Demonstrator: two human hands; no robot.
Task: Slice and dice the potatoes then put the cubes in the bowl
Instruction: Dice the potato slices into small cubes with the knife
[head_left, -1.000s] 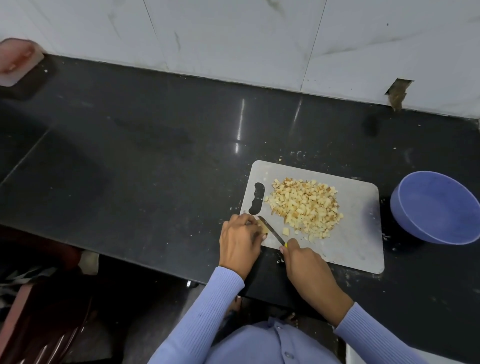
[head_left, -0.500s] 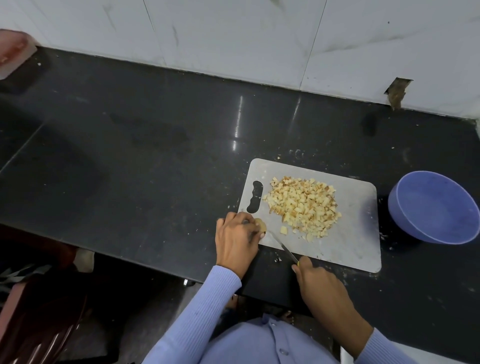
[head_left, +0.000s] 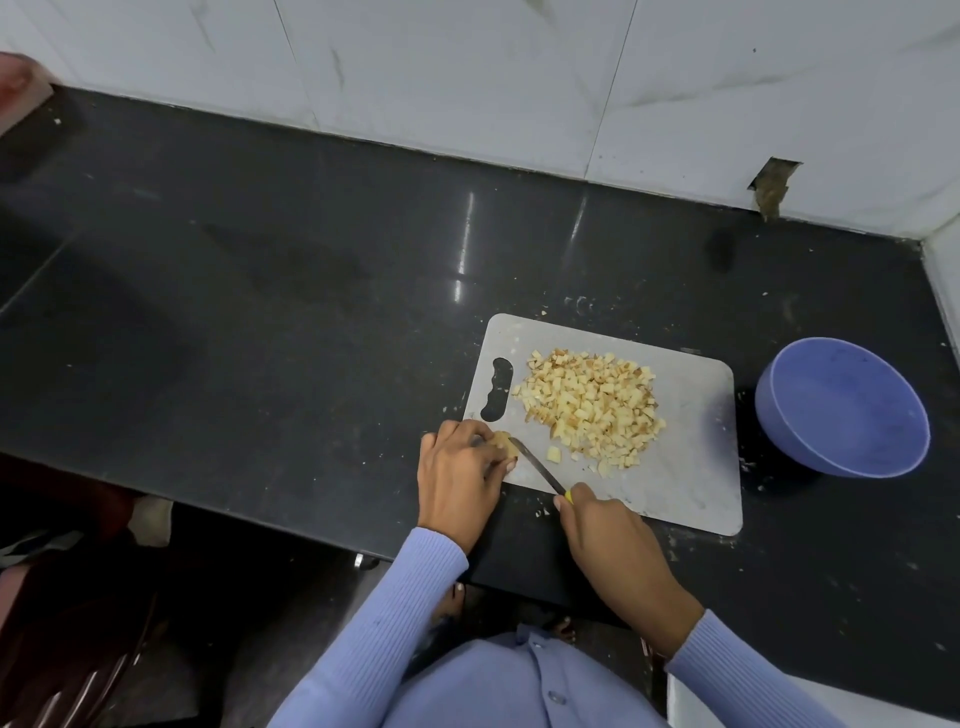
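Observation:
A grey cutting board (head_left: 696, 467) lies on the black counter with a heap of diced potato cubes (head_left: 589, 408) on its left half. At the board's near-left corner my left hand (head_left: 460, 470) holds down a small potato piece (head_left: 503, 443) with curled fingers. My right hand (head_left: 605, 535) grips a knife (head_left: 535, 465) by its yellow handle; the blade's tip rests against that piece. An empty blue bowl (head_left: 841, 405) stands to the right of the board.
The black counter (head_left: 260, 312) stretches left and back to a white tiled wall (head_left: 467, 67). A pinkish object (head_left: 21, 83) sits at the far left corner. Small crumbs lie around the board. The counter's front edge runs just under my hands.
My right hand drew the knife back toward me, then pushed it forward again to the potato piece. My left hand stayed on the piece.

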